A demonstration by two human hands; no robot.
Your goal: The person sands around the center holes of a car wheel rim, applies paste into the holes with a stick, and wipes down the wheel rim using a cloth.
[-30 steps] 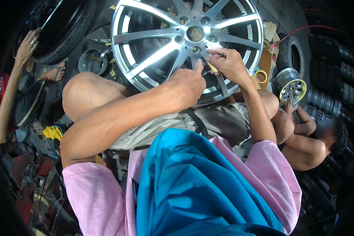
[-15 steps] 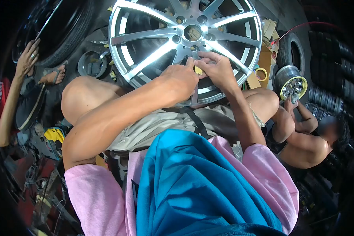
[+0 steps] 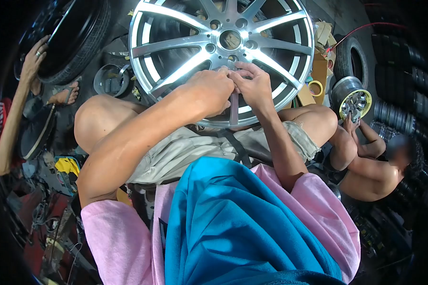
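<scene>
A large silver multi-spoke wheel rim (image 3: 176, 43) lies in front of my lap, between my bent knees. Over its lower spokes my left hand (image 3: 211, 91) has its fingers curled, and its fingertips meet those of my right hand (image 3: 254, 85) just below the hub. My right thumb and index finger are pinched together, while the other fingers of that hand bend above them. Whatever is between the fingertips of both hands is hidden.
On the left, a person's hand (image 3: 33, 61) touches a tyre (image 3: 83, 57). A round metal ring (image 3: 99, 81) is near my left knee. Cardboard (image 3: 321, 69), a yellow tape roll (image 3: 321, 88) and another tyre (image 3: 363, 59) lie right. A crouching person (image 3: 371, 178) holds a smaller wheel (image 3: 338, 97).
Both hands have shifted left and closed in on each other below the hub. The small yellow piece seen earlier at my right fingers is no longer visible.
</scene>
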